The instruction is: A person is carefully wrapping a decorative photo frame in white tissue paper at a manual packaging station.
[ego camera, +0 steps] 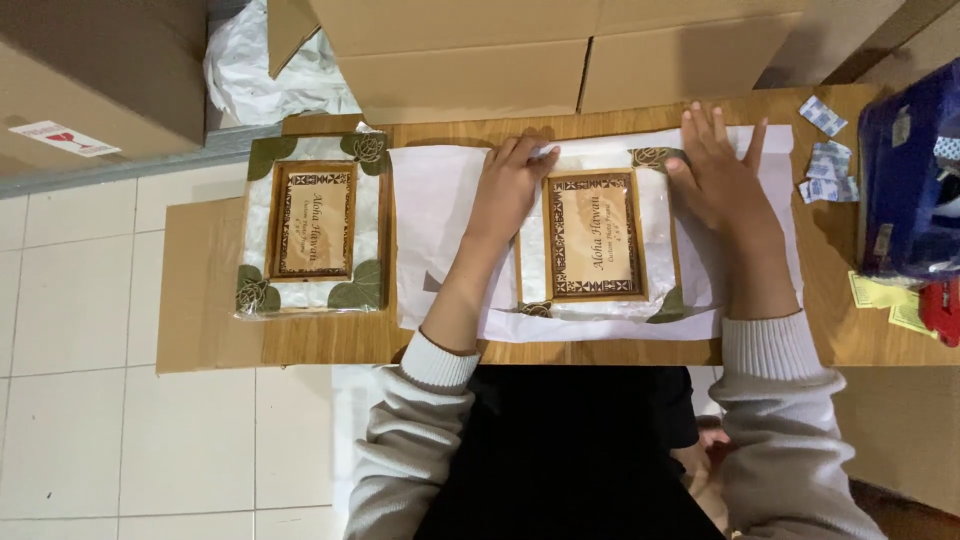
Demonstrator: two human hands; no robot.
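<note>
Tan cardboard boxes (470,60) along the table's far edge. White sticker with red mark (62,138) on a box beyond the left end. Blue-white packets (826,160) near the far right corner.

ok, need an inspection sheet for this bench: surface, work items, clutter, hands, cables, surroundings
Surface: wooden table, a flat cardboard sheet under its left end.
Work items: picture frame lying on white wrapping paper; second picture frame, in clear wrap, lies beside it to the left.
Clutter: small blue-and-white packets, yellow slips, blue bin, a red item at the right edge.
Hands: left hand pressing paper onto the frame's left side; right hand flat on paper at its right side.
Cables: nothing seen.
Surroundings: cardboard boxes, crumpled white paper, tiled floor.
</note>
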